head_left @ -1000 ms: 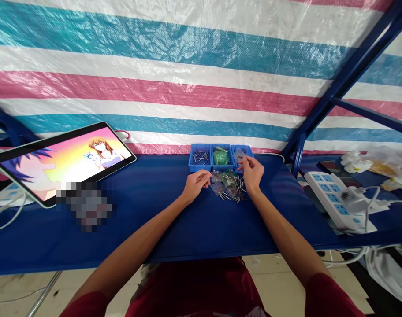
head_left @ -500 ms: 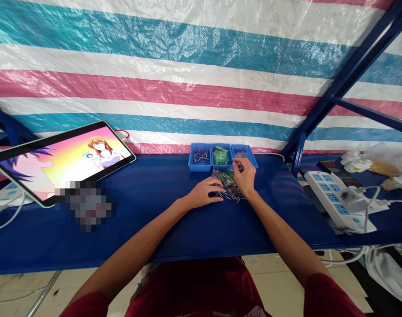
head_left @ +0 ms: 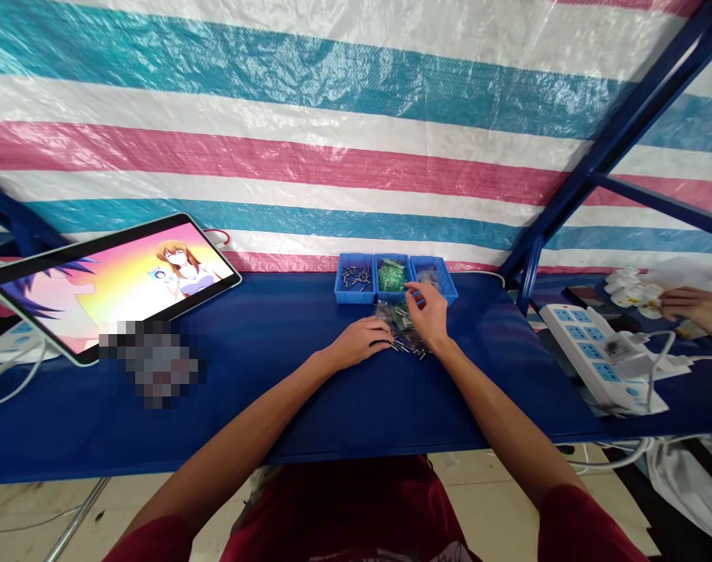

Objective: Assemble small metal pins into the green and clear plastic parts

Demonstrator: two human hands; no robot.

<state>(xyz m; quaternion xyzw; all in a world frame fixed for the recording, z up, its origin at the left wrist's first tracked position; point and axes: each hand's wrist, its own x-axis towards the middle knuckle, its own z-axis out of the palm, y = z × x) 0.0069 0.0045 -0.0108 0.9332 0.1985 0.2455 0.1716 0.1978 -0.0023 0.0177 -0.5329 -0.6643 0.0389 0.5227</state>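
From the head camera, I have the blue tabletop [head_left: 286, 398] running wide under my arms, its near edge just in front of my body. My left hand [head_left: 361, 343] lies low and loosely open, fingertips at the edge of a loose pile of small clear bags and metal pins [head_left: 401, 332], holding nothing I can see. My right hand [head_left: 429, 314] is raised over that pile with its fingers half curled, just in front of three blue plastic trays [head_left: 394, 279]; I cannot tell whether it has hold of anything. The trays sit against the far edge of the table. Blue tabletop stretches from my left hand to a tablet [head_left: 115, 285], and from my right hand to a power strip [head_left: 590, 351]. A co-worker's hand [head_left: 689, 306] shows at the right edge.
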